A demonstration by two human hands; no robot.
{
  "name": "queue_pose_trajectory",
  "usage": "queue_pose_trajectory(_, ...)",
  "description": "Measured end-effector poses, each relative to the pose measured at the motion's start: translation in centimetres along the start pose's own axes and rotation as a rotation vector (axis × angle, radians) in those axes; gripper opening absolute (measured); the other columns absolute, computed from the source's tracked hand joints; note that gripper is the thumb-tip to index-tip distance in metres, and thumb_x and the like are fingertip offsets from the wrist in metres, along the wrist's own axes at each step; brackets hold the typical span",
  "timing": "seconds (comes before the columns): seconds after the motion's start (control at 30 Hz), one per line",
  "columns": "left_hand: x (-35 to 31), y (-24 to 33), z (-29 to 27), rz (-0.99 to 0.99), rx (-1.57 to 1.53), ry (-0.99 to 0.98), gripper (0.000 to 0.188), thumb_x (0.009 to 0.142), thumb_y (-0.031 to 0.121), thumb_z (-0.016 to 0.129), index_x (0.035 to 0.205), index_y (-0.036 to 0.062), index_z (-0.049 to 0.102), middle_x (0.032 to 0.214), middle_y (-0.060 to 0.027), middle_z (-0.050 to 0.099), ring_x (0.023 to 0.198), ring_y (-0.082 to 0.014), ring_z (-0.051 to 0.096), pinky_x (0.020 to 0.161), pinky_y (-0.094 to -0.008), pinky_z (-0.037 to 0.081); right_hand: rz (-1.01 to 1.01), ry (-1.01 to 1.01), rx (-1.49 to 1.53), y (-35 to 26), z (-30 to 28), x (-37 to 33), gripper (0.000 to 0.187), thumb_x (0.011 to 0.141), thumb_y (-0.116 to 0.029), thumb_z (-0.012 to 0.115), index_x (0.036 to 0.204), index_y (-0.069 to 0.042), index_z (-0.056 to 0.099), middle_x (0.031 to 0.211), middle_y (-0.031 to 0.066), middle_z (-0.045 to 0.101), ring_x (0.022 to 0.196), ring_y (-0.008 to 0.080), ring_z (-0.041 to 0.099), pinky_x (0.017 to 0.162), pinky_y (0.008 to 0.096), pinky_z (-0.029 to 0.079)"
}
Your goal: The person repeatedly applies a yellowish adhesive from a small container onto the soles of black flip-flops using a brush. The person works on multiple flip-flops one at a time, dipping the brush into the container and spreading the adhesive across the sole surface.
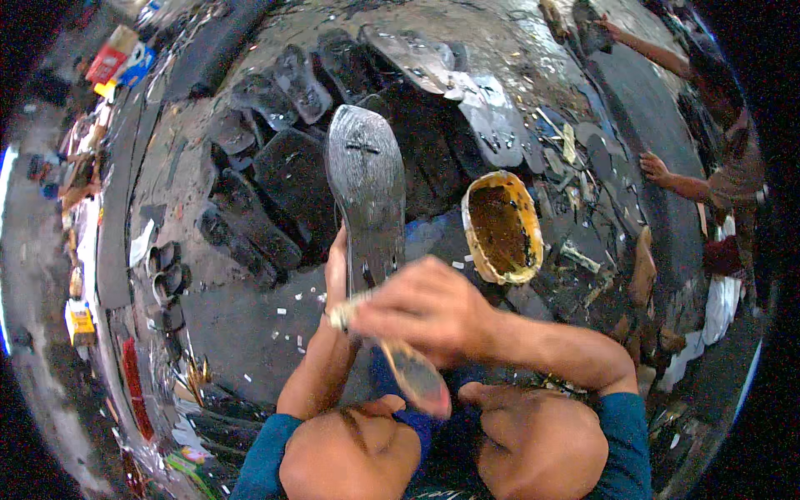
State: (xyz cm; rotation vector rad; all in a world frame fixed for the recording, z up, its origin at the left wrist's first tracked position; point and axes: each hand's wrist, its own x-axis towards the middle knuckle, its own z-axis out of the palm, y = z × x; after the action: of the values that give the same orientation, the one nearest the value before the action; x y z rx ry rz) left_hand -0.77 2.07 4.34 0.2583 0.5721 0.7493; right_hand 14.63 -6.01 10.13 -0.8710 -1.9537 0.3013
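Observation:
A long black shoe sole [367,175] points away from me, its wet-looking grey-black upper face showing a small slit near the far end. My left hand [336,271] is closed around its left edge, most of the fingers hidden beneath it. Over the near part of the sole is my right hand [429,312], blurred, its fingers closed on a brush [415,375]. The brush's pale, ragged end reaches the sole's left side, and its wide, dark, red-tipped handle slants toward my knees. To the right stands an oval tub [471,225] with a cream, smeared rim and sticky brown contents.
Several dark soles [250,221] lie beyond and left of my hands, some overlapping. Scraps and strips [583,258] litter the right side. Another person's hand [656,169] rests near a dark sheet at the right. Sandals [165,275] lie at the left, beside a white scrap.

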Motion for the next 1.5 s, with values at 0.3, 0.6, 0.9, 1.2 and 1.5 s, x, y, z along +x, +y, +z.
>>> queue_pose_trajectory(0.3, 2.4, 3.0, 0.4, 0.266, 0.194, 0.127, 0.044, 0.101, 0.031, 0.038, 0.118, -0.0012, 0.061, 0.105, -0.0178, 0.070, 0.091, -0.0276, 0.070, 0.084, -0.0425, 0.058, 0.252, -0.226, 0.347, -2.3, -0.1, -2.4, 0.056, 0.075, -0.014, 0.075, 0.129, -0.021, 0.063, 0.100, 0.0041, 0.067, 0.088, 0.0274, 0.063, 0.073, 0.0394, 0.045)
queue_pose_trajectory(0.6, 18.5, 8.6, 3.2, 0.483, 0.187, -0.241, 0.031, 0.101, 0.026, 0.049, 0.116, 0.0012, 0.061, 0.113, -0.0113, 0.069, 0.104, -0.0231, 0.064, 0.098, -0.0352, 0.049, 0.777, 0.077, 0.099, -2.6, -2.1, -7.2, 0.021, 0.089, -0.015, 0.073, 0.104, -0.002, 0.070, 0.097, 0.0132, 0.073, 0.091, 0.0238, 0.070, 0.082, 0.0357, 0.053)
queue_pose_trajectory(0.9, 0.7, -1.2, -7.7, 0.453, 0.490, 0.409, 0.031, 0.090, 0.011, 0.072, 0.118, 0.0032, 0.060, 0.102, -0.0027, 0.066, 0.093, -0.0109, 0.060, 0.080, -0.0282, 0.050, 0.884, 0.279, -0.373, 4.9, -6.3, -10.2, 0.031, 0.099, -0.029, 0.061, 0.107, 0.000, 0.068, 0.090, 0.0128, 0.069, 0.085, 0.0233, 0.064, 0.081, 0.0380, 0.050)
queue_pose_trajectory(1.2, -28.3, -3.0, -12.4, 0.479, 1.327, 0.927, 0.030, 0.092, 0.030, 0.070, 0.107, 0.0031, 0.071, 0.098, -0.0086, 0.072, 0.084, -0.0132, 0.066, 0.075, -0.0291, 0.053, 0.956, -0.131, -0.614, 11.4, -6.7, -14.4, 0.049, 0.094, -0.040, 0.063, 0.116, 0.003, 0.065, 0.113, 0.0264, 0.066, 0.105, 0.0418, 0.063, 0.090, 0.0461, 0.049)
queue_pose_trajectory(1.5, -38.7, 2.6, -27.0, 0.546, 1.525, 1.979, 0.081, 0.071, 0.027, 0.084, 0.133, -0.0076, 0.045, 0.121, -0.0255, 0.055, 0.113, -0.0385, 0.054, 0.102, -0.0463, 0.043, 0.818, -0.281, -0.464, 9.0, -10.7, -19.4, 0.034, 0.094, -0.024, 0.060, 0.109, 0.007, 0.059, 0.091, 0.0261, 0.064, 0.086, 0.0432, 0.061, 0.079, 0.0479, 0.047)
